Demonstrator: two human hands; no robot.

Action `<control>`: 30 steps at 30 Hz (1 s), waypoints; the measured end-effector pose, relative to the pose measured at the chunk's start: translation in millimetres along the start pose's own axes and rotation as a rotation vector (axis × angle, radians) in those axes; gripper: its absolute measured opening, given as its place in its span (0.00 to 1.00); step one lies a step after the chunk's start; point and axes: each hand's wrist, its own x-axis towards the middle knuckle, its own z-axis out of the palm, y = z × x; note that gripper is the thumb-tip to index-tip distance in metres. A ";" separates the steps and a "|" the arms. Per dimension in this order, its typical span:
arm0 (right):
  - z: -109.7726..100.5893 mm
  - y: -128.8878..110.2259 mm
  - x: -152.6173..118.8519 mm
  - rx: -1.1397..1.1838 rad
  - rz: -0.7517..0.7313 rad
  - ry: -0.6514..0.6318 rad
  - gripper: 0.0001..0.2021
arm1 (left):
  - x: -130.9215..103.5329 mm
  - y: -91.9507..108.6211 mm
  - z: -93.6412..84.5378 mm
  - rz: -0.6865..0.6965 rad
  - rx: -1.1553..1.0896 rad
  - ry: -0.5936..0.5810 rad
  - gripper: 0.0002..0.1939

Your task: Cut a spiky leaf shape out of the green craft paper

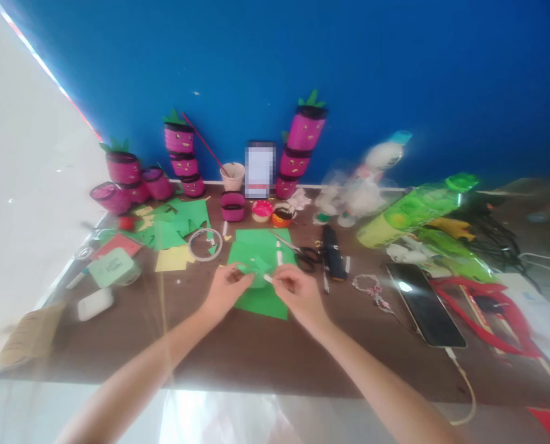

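Observation:
My left hand pinches a small piece of green paper between thumb and fingers. Across from it, my right hand grips a short white stick-like thing, its tip close to or touching that piece; its kind is too blurred to tell. Both hands are over a larger green paper sheet lying flat on the brown table. On the sheet's upper right lies a small white tube-like thing. Scissors with black handles rest just beyond my right hand, blades over the sheet.
Magenta segmented figures with green leaf tops stand along the blue wall. A roll of clear tape and green paper scraps lie to the left. On the right are a black phone, a black cutter-like tool and a green bottle.

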 end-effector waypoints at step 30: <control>-8.0 0.1 -8.1 -0.641 -0.650 0.004 0.06 | -5.9 0.3 -1.5 0.099 0.271 -0.230 0.10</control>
